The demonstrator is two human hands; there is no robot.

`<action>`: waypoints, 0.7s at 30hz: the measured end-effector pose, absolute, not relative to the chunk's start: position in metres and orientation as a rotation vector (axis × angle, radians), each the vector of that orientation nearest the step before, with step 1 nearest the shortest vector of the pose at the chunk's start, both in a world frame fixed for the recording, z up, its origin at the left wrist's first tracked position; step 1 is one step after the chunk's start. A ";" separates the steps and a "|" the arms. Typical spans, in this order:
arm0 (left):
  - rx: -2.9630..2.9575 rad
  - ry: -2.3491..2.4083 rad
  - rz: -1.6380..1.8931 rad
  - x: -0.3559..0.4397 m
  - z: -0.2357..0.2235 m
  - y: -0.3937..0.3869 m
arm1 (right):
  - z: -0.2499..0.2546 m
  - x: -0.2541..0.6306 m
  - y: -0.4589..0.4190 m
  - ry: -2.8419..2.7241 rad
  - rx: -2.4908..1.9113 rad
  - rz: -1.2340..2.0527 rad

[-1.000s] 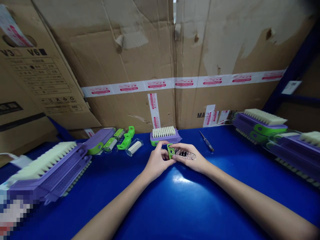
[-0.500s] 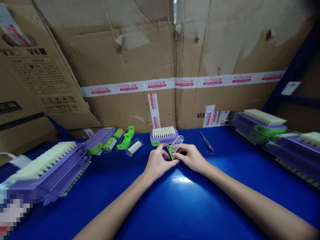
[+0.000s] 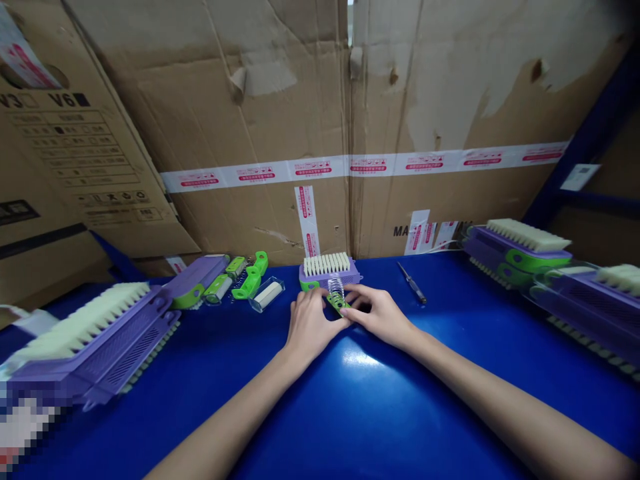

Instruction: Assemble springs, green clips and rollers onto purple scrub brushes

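Observation:
Both hands meet over the blue table (image 3: 360, 407) near its back edge. My left hand (image 3: 309, 325) and my right hand (image 3: 381, 315) pinch a small green plastic piece (image 3: 339, 305) between their fingertips. A silvery wire coil spring (image 3: 336, 288) stands upright on that piece, just above the fingers. Right behind them a small purple and green brush block (image 3: 329, 270) with white bristles sits against the cardboard.
A large purple brush (image 3: 95, 337) lies at the left, with green and purple parts (image 3: 240, 280) and a clear cap (image 3: 267, 295) behind it. More purple and green brushes (image 3: 520, 247) lie at the right. A screwdriver (image 3: 413, 283) rests near the cardboard boxes (image 3: 320, 120).
The spring lay sideways to the right a second ago, then tilted up; now it stands upright on the green piece. Both hands shifted slightly left and closer to the brush block.

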State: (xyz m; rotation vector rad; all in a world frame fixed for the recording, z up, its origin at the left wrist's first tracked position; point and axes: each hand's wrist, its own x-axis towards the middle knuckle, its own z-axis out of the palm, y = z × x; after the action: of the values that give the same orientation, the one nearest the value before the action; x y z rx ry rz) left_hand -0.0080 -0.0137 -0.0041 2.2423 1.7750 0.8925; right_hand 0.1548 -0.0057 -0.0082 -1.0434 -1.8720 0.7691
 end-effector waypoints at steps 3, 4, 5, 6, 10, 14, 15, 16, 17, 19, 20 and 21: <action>2.277 1.840 0.803 -0.009 -0.004 -0.014 | -0.012 0.155 -0.006 -1.859 -1.065 0.725; 2.290 1.850 0.781 -0.009 -0.004 -0.014 | -0.012 0.155 -0.006 -1.873 -1.067 0.676; 2.302 1.859 0.764 -0.010 -0.004 -0.014 | -0.013 0.155 -0.006 -1.892 -1.067 0.617; 2.313 1.873 0.751 -0.009 -0.004 -0.014 | -0.013 0.155 -0.007 -1.913 -1.066 0.558; 2.337 1.937 0.685 -0.008 -0.003 -0.015 | -0.013 0.155 -0.008 -2.012 -1.078 0.442; 2.360 1.996 0.627 -0.008 -0.004 -0.016 | -0.011 0.154 -0.008 -2.083 -1.079 0.427; 2.367 2.009 0.622 -0.008 -0.004 -0.016 | -0.011 0.154 -0.008 -2.086 -1.080 0.427; 2.373 2.017 0.620 -0.008 -0.004 -0.016 | -0.011 0.154 -0.008 -2.086 -1.082 0.427; 2.380 2.020 0.620 -0.008 -0.005 -0.016 | -0.010 0.154 -0.008 -2.084 -1.086 0.428; 2.396 2.016 0.624 -0.008 -0.005 -0.016 | -0.010 0.154 -0.008 -2.079 -1.095 0.426; 2.406 2.015 0.626 -0.008 -0.005 -0.016 | -0.010 0.154 -0.008 -2.080 -1.096 0.423; 2.419 2.014 0.625 -0.008 -0.005 -0.017 | -0.010 0.153 -0.009 -2.081 -1.097 0.419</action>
State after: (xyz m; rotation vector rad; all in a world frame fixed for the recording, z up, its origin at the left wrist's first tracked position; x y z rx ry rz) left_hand -0.0077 -0.0167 -0.0047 2.4189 2.0143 0.6249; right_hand 0.1535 -0.0086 -0.0096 -1.0967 -2.0815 0.4190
